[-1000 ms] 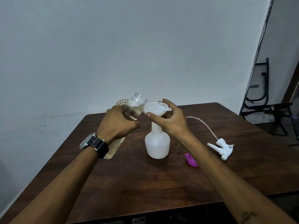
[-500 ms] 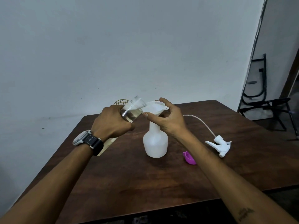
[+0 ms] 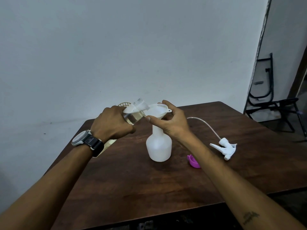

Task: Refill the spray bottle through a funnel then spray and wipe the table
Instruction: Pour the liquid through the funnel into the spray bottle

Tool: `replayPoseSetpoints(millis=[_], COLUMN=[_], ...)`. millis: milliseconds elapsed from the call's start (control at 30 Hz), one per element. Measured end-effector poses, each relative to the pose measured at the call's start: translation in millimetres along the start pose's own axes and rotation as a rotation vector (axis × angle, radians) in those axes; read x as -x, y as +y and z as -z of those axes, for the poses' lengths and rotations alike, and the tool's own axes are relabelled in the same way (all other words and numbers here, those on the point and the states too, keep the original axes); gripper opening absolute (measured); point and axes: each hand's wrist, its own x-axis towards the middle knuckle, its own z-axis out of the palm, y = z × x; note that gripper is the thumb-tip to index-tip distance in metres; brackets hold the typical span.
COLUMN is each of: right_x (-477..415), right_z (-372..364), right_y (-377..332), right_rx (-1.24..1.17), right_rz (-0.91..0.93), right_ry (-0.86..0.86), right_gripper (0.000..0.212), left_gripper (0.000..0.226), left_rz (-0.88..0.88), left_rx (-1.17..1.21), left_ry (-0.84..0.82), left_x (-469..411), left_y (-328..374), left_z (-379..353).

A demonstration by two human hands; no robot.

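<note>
The refill pour is beginning: the left hand holds a grip on the tilted clear bottle, mouth at the funnel, which the right hand pinches steady atop the spray bottle standing on the worktop below both grips; next, tip further without spilling.

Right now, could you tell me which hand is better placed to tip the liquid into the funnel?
The left hand. It already grips the clear bottle, tilted with its open mouth at the rim of the funnel. The right hand is occupied pinching that funnel steady on the spray bottle.
</note>
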Motion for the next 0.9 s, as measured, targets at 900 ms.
replayPoseSetpoints(millis=[900], right_x=[3.1], right_z=[-0.1], right_y=[-5.9], right_rx=[0.022], right_rz=[0.01], right_ry=[0.0], right_gripper=[0.078], left_gripper=[0.023], left_rz=[0.017], left_rx=[-0.008], left_ry=[-0.026], left_x=[-4.6], left_y=[-1.9], left_z=[0.3])
